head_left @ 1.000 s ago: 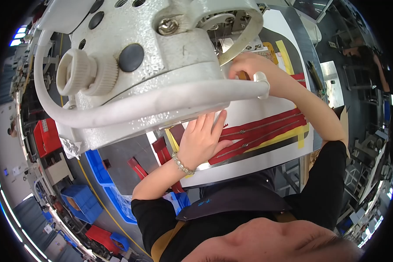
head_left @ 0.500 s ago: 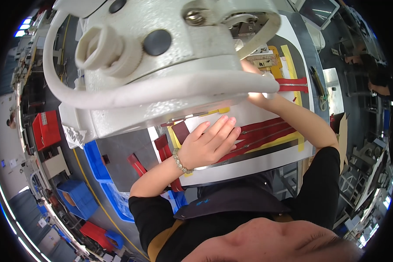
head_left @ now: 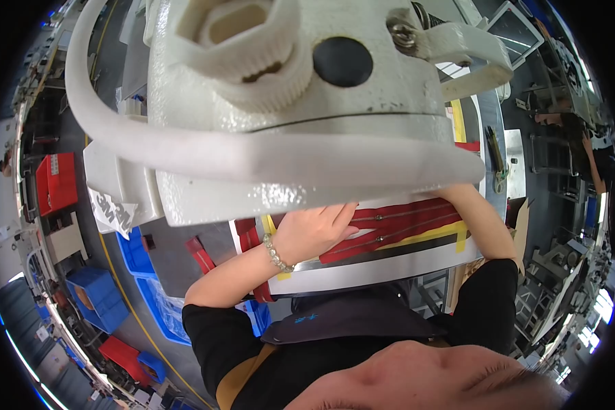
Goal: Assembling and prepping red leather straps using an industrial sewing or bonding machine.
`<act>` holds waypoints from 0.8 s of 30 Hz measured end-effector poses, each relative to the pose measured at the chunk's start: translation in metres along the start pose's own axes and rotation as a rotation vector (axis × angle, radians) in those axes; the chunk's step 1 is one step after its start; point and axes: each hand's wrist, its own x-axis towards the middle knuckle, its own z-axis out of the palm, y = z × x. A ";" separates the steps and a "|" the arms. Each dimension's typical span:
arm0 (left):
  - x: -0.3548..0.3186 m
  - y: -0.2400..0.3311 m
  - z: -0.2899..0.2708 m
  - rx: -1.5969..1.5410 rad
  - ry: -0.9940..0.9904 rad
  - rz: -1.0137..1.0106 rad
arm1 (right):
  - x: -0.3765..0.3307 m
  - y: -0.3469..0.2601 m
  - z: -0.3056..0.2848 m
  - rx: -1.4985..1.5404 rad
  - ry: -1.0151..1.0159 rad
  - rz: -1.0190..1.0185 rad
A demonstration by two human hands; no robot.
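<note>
Left hand (head_left: 314, 232) pressed flat on red strips (head_left: 396, 229); sewing machine (head_left: 287, 102) hides right hand.

bright even light | strong fisheye bending, black rim | foreground blurred

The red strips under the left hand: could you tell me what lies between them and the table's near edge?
In the head view, between the red strips and the table's near edge lie a yellow tape line and a dark band.

Red zippered fabric strips (head_left: 403, 229), flat, partly under sewing machine (head_left: 301, 102)
</note>
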 end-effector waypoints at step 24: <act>-0.006 0.003 -0.009 -0.145 -0.172 -0.121 | 0.007 -0.001 -0.002 -0.248 0.049 -0.247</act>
